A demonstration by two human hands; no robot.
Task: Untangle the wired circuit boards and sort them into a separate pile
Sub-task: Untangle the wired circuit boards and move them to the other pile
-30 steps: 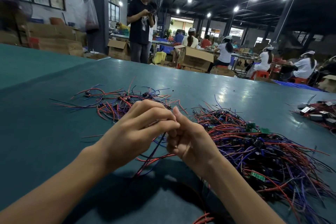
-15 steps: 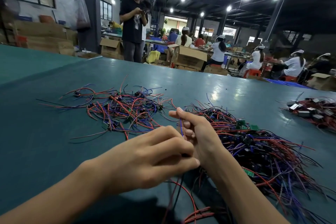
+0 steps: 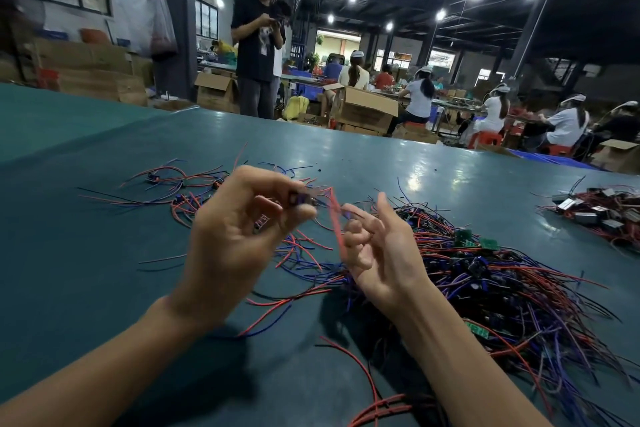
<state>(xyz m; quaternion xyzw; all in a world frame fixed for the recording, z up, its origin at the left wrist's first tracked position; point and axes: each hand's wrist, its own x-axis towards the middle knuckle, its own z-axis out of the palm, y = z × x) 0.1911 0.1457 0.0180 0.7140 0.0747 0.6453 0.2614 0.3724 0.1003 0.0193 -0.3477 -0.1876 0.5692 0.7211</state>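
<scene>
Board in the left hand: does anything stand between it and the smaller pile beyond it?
No object lies between the board, pinched in the left hand, and the loose pile just beyond. Its red wire, though, runs past the fingers of the right hand; blur hides whether it is free of the tangled heap.

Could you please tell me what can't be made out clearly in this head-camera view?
All in the head view:
1. The board pinched by the left hand: motion-blurred and partly covered by fingertips, so its details are unreadable.
2. The red wire: blurred, so it is unclear whether the right hand grips it.
3. The big pile: wires bury most boards, so they can't be counted.
4. The far pile: cut off by the right edge and too small.
</scene>
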